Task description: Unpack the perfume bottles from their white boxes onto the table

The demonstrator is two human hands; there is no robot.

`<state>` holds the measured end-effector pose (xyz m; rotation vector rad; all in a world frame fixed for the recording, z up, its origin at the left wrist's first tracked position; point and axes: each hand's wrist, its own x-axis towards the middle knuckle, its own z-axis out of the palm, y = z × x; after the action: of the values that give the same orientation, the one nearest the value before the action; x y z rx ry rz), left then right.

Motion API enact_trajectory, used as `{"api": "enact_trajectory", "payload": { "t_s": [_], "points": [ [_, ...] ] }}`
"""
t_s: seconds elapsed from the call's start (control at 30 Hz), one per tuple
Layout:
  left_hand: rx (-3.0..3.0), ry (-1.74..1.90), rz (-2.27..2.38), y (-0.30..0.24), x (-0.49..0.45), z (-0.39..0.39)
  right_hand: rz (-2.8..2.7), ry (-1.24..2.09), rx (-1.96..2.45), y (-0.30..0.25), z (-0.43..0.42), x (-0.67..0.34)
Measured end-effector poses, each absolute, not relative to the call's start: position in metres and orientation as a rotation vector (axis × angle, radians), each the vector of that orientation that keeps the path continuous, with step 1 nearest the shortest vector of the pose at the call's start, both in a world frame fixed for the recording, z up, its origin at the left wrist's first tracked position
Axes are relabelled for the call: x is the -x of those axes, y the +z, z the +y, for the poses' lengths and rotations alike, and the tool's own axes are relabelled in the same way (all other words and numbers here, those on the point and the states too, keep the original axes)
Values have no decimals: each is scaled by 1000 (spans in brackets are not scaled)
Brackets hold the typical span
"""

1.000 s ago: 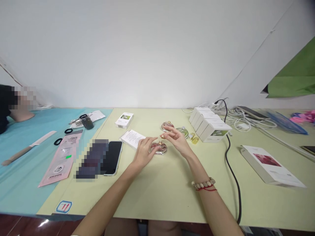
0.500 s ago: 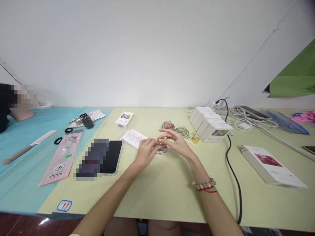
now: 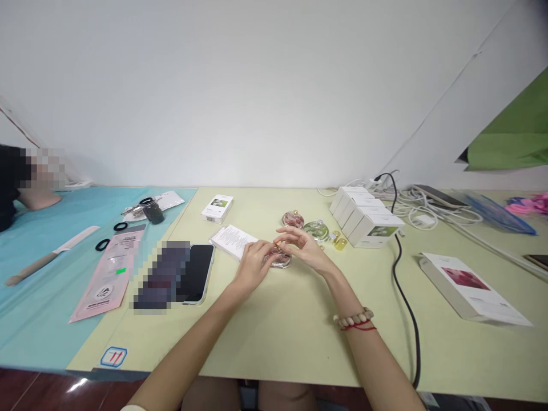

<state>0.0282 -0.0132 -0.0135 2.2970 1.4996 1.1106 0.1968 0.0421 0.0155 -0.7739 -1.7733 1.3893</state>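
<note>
A round glass perfume bottle point(image 3: 281, 261) with a reddish pattern lies on the table, its gold neck pointing away from me. My left hand point(image 3: 256, 262) closes around the bottle's left side near the neck. At the gold top, my right hand point(image 3: 303, 249) pinches with thumb and fingers; whether a separate small part is between them is hidden. Just behind are a second reddish bottle point(image 3: 293, 218) and a green one point(image 3: 317, 230). Small yellow caps point(image 3: 340, 244) sit right of the green bottle. A white printed carton point(image 3: 233, 241) lies beside my left hand.
White boxes point(image 3: 371, 231) stand in a row at back right, near tangled white cables point(image 3: 422, 214). A black cable point(image 3: 405, 302) runs to the front edge. A flat white box point(image 3: 473, 288) lies right; a phone point(image 3: 200, 274), pink packet point(image 3: 105, 279) and knife point(image 3: 51, 257) lie left.
My right fingers have curled slightly closer over the bottle's gold top. My left hand stays on the bottle, and the things around have not moved.
</note>
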Motion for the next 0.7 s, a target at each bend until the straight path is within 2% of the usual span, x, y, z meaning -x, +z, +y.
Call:
{"api": "enact_trajectory", "payload": {
  "t_s": [0.7],
  "points": [
    [-2313, 1113, 1500, -12, -27, -14, -1582, 1581, 799, 1, 50, -199]
  ]
}}
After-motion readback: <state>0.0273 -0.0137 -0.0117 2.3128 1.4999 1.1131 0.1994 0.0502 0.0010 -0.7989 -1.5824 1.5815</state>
